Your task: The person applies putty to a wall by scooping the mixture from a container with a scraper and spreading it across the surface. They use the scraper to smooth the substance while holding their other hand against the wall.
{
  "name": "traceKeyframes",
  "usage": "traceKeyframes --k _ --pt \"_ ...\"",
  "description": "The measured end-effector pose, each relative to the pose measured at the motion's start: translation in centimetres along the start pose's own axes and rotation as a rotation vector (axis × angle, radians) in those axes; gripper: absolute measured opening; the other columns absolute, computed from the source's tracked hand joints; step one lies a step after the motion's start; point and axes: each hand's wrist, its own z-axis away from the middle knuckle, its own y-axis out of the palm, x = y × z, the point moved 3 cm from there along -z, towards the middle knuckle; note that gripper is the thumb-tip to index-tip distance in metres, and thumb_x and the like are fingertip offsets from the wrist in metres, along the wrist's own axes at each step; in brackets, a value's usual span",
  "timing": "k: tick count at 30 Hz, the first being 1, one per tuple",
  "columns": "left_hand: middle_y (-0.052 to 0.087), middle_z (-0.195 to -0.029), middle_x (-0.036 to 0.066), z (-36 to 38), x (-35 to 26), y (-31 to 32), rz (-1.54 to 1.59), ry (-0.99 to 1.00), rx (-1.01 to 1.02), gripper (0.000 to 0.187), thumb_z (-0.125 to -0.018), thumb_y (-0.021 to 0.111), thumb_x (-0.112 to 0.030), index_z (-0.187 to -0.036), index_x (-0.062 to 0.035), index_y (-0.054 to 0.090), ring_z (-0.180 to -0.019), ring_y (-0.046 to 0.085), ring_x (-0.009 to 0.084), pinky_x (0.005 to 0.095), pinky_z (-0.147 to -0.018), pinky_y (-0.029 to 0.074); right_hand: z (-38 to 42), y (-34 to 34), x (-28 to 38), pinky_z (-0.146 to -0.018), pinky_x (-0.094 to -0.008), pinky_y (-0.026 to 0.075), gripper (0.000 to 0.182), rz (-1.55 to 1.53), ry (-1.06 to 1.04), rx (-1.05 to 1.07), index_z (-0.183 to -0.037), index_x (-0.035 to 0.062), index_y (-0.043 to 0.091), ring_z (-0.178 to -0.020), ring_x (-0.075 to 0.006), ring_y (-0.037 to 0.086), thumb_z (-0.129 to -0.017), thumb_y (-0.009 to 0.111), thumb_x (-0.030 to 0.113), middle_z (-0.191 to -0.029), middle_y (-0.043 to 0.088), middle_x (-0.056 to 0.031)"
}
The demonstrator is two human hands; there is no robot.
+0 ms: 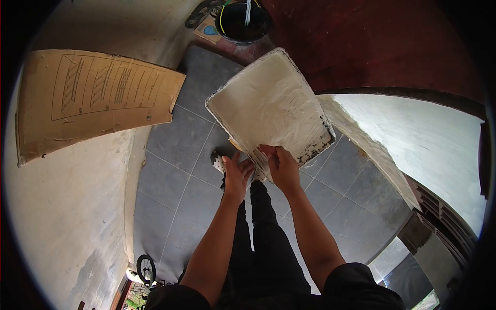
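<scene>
Forearms rising from below, black trousers between them. Right hand (283, 168) at the near edge of the plaster-coated tray (268, 103), fingers (268, 151) curled over the rim, gripping it. Left hand (237, 173) just beside, fingers (247, 166) bent under the same edge, pinching a small pale tool; cannot tell its kind. Tray tilted up, stretching away above the fingertips. Farther out: grey tiled floor (175, 170), cardboard sheet (88, 98) on the left wall, black bucket (243, 20) beyond.
</scene>
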Motion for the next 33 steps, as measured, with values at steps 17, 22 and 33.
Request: traceKeyframes --k 17,22,33 --pt "0.048 -0.148 0.028 -0.1 0.3 -0.4 -0.026 -0.001 0.038 0.120 -0.089 0.028 -0.092 -0.166 -0.0015 0.006 -0.136 0.051 0.0344 0.0450 -0.121 0.031 -2.7 -1.4 -1.2 -0.078 -0.0363 0.053 0.023 -0.324 0.274 0.259 -0.114 -0.0018 0.067 -0.083 -0.0280 0.070 -0.098 0.063 0.015 -0.094 0.072 -0.0176" --pt "0.046 -0.152 0.028 -0.1 0.2 -0.5 -0.045 0.002 0.030 0.118 -0.090 0.028 -0.091 -0.166 -0.0034 0.006 -0.139 0.049 0.0353 0.0452 -0.122 0.031 -2.9 -1.5 -5.1 -0.076 -0.0313 0.054 0.026 -0.776 0.386 0.179 -0.119 -0.0033 0.067 -0.086 -0.0169 0.067 -0.099 0.064 0.014 -0.101 0.073 -0.0085" --pt "0.056 -0.143 0.023 3.4 0.2 -1.2 -0.088 0.026 -0.155 0.103 -0.098 0.028 -0.083 -0.164 -0.0035 0.019 -0.133 0.057 0.0330 0.0430 -0.115 0.039 1.9 -6.2 -2.8 -0.081 -0.0460 0.067 0.036 -1.392 0.590 0.210 -0.137 0.0007 0.055 -0.105 -0.0304 0.074 -0.104 0.059 0.016 -0.125 0.068 -0.0153"
